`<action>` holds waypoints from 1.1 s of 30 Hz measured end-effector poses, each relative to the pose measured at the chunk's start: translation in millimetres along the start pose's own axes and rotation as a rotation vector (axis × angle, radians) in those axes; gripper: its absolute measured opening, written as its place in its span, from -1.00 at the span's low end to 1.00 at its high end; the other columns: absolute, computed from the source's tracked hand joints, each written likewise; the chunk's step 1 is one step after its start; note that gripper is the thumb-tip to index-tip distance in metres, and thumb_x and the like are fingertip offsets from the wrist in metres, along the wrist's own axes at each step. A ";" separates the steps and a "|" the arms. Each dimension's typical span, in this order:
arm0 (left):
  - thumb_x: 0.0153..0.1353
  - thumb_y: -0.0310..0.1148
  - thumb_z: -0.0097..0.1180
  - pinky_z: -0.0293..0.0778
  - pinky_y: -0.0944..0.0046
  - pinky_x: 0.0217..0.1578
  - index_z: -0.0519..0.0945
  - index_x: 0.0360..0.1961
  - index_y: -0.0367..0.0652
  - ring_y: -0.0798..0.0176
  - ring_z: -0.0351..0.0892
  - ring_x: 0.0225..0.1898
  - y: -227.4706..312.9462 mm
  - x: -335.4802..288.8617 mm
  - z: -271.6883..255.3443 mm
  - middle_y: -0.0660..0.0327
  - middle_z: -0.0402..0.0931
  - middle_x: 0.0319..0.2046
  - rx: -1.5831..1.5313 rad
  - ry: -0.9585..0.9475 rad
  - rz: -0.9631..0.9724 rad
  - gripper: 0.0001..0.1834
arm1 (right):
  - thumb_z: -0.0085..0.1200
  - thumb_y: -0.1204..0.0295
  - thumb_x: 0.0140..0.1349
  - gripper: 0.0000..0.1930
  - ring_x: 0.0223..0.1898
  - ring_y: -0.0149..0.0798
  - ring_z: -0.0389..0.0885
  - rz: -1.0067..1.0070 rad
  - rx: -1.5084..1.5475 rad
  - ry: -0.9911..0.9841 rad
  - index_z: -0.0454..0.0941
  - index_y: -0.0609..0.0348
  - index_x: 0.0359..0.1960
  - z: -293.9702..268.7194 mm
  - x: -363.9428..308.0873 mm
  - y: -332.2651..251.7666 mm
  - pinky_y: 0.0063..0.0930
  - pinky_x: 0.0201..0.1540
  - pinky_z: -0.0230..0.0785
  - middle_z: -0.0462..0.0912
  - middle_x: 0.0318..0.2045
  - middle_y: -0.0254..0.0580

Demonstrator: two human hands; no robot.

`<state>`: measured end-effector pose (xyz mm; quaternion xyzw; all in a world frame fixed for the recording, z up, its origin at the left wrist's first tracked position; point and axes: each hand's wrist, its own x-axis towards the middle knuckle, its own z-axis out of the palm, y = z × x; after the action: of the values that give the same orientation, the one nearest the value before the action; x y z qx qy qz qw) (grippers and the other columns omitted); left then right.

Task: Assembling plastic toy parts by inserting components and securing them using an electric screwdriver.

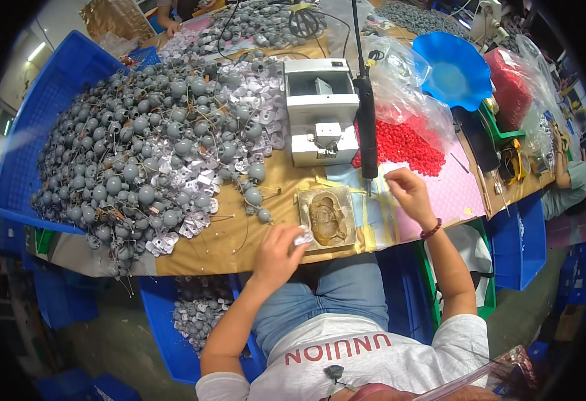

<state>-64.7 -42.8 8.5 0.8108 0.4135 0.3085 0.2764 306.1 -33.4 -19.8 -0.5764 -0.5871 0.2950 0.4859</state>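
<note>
1. While the left hand [276, 250] pinches a small pale grey part [303, 236] between closed fingers at the left edge of the moulded jig block [327, 217], the right hand [408, 192] hovers just right of the hanging screwdriver [366, 113]; its fingers are curled together, and I cannot tell whether they hold anything.
2. Risk: the part is small and held only at the fingertips; it could slip and drop off the near tabletop [239, 237] edge into the lap.
3. Risk: if seated askew in the jig recess, it may tilt or jam.
4. Risk: the screwdriver tip hangs close to the right hand; a careless reach could knock it.
5. Surroundings: a large heap of grey ball-shaped parts [139, 154] spills from the blue bin [39, 113], crowding the left side. White machine [319, 110] stands behind the jig; red beads [403, 147] and blue funnel [454, 67] lie right.
</note>
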 end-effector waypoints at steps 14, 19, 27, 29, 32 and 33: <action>0.13 -0.37 0.39 0.33 0.03 0.20 0.60 0.01 -0.18 -0.07 0.42 0.15 -11.3 54.5 6.2 0.05 0.52 0.02 0.106 0.163 0.032 -0.60 | 0.35 0.50 0.06 -0.79 -0.12 -0.13 0.58 -0.730 -0.448 -0.210 0.59 0.10 -0.28 99.9 -6.6 -51.5 -0.25 -0.09 0.43 0.62 -0.24 -0.25; 0.16 -0.36 0.36 0.36 0.00 0.16 0.59 0.05 -0.19 -0.11 0.45 0.06 -76.0 69.4 -57.9 0.04 0.53 -0.02 0.388 0.354 -0.124 -0.57 | 0.33 0.50 0.07 -0.74 -0.05 -0.12 0.58 -0.719 -0.484 -0.237 0.65 0.10 -0.16 98.3 -16.5 -59.4 -0.25 -0.04 0.43 0.61 -0.15 -0.26; 0.06 -0.34 0.41 0.56 -0.11 0.04 0.53 0.20 0.00 -0.19 0.54 0.11 -78.5 135.4 -53.8 -0.06 0.46 0.10 0.590 -0.201 -0.256 -0.38 | 0.35 0.49 0.06 -0.71 -0.05 -0.12 0.58 -0.662 -0.487 -0.190 0.66 0.08 -0.14 103.3 -21.9 -60.9 -0.22 -0.02 0.43 0.61 -0.14 -0.26; 0.08 -0.40 0.36 0.56 -0.08 0.06 0.54 0.14 -0.03 -0.17 0.54 0.11 -76.7 130.1 -59.8 -0.05 0.44 0.10 0.470 -0.121 -0.208 -0.45 | 0.35 0.49 0.08 -0.66 -0.04 -0.08 0.59 -0.639 -0.459 -0.187 0.64 0.09 -0.07 99.5 -26.1 -54.5 -0.20 -0.01 0.44 0.61 -0.10 -0.21; 0.11 -0.56 0.25 0.52 0.02 0.16 0.52 0.04 -0.12 -0.13 0.52 0.20 -43.2 115.3 -83.3 -0.06 0.40 0.16 0.093 0.026 -0.154 -0.57 | 0.35 0.47 0.13 -0.57 0.01 0.01 0.58 -0.567 -0.341 -0.153 0.58 0.12 0.07 95.7 -26.7 -61.9 -0.14 0.05 0.45 0.60 -0.02 -0.09; 0.11 -0.60 0.21 0.49 0.04 0.21 0.50 0.02 -0.13 -0.13 0.48 0.25 -24.2 105.5 -94.7 -0.06 0.37 0.20 -0.116 0.040 -0.164 -0.59 | 0.34 0.46 0.15 -0.54 0.04 0.04 0.58 -0.545 -0.288 -0.153 0.55 0.13 0.12 95.3 -23.7 -73.8 -0.12 0.09 0.46 0.60 0.01 -0.05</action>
<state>-96.5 76.5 82.4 0.7505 0.4654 0.3244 0.3390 187.3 -47.7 7.9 -0.4368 -0.7905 0.1104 0.4149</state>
